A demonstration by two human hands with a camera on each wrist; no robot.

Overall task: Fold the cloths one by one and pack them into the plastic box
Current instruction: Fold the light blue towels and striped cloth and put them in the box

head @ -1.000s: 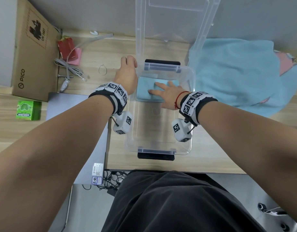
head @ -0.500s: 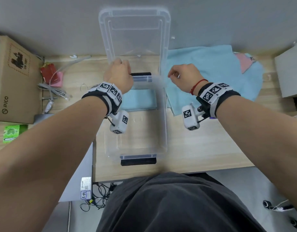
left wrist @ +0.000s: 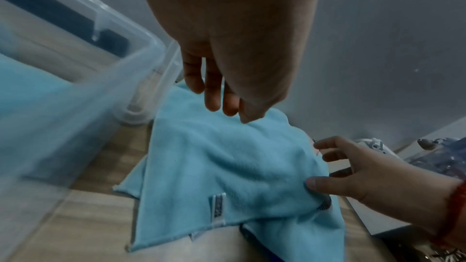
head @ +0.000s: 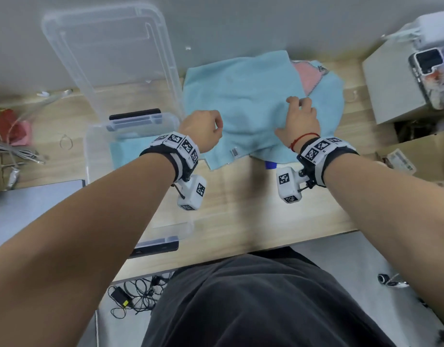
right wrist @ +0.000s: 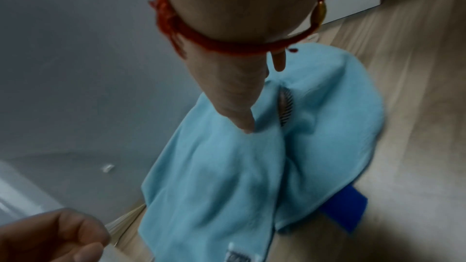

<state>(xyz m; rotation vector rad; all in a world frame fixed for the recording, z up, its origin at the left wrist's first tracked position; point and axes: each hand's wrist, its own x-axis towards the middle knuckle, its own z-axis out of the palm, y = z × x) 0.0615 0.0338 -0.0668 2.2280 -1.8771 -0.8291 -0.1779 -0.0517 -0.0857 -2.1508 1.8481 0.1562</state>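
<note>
The clear plastic box (head: pixel 90 156) stands at the left with one folded light-blue cloth (head: pixel 123 152) inside, and its lid (head: pixel 110 53) leans open against the wall. Right of it lies a pile of unfolded cloths, topped by a light-blue cloth (head: pixel 246 103) (left wrist: pixel 214 166) (right wrist: pixel 221 176); a pink cloth (head: pixel 303 73) peeks out behind. My right hand (head: pixel 298 118) (left wrist: pixel 353 170) pinches a raised fold of the top cloth, thumb (right wrist: pixel 246 125) pressed into it and fingers on the far side. My left hand (head: pixel 203 128) (left wrist: pixel 221 97) hovers over the cloth's left edge, fingers hanging loose and holding nothing.
A dark-blue piece (head: pixel 270 165) (right wrist: pixel 345 206) sticks out under the pile. A white box (head: pixel 391 83) with a phone (head: pixel 431 76) and a cardboard box (head: pixel 416 151) stand to the right. Cables (head: pixel 20 151), a red item (head: pixel 8 123) and a grey slab (head: pixel 35 201) lie left.
My right hand came off the folded cloth in the box, and my left hand left the box rim. Both moved right onto the cloth pile, and the head view turned right.
</note>
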